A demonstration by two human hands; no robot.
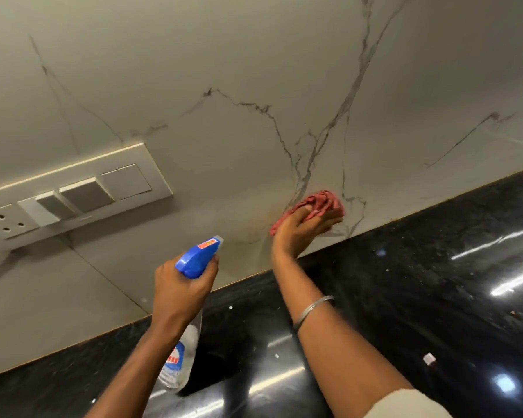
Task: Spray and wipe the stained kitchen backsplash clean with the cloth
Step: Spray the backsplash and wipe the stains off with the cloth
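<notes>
The white marble-look backsplash [230, 152] with grey veins fills the upper view. A faint brownish stain [272, 214] shows low on it, just left of the cloth. My right hand [302, 229] presses a crumpled pink cloth [320, 203] flat against the backsplash near its bottom edge. My left hand [183, 289] grips a spray bottle [194, 267] with a blue trigger head and a clear body. Its nozzle points at the wall, to the left of the cloth and a little short of the surface.
A white switch and socket plate [73, 191] is fixed to the backsplash at the left. A glossy black granite countertop [420, 282] runs below the wall, with bright light reflections. A thin metal bangle [313, 310] circles my right wrist.
</notes>
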